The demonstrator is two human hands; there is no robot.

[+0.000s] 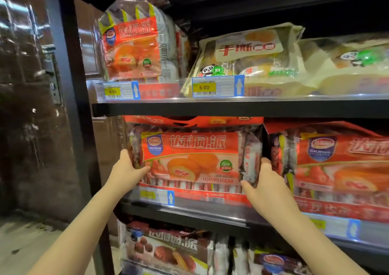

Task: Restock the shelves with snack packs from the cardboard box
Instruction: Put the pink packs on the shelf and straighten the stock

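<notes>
You are holding the red snack pack (190, 159) on the middle shelf (210, 108), just left of its twin pack (336, 165), your left hand (128, 167) and right hand (263, 182) pinching its two ends with curled fingers (247, 185), probably to seat it squarely.

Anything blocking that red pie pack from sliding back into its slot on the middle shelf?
Nothing visible does. The left hand and right hand grip the red pie pack at its ends; a neighbouring red pack sits close on its right.
</notes>
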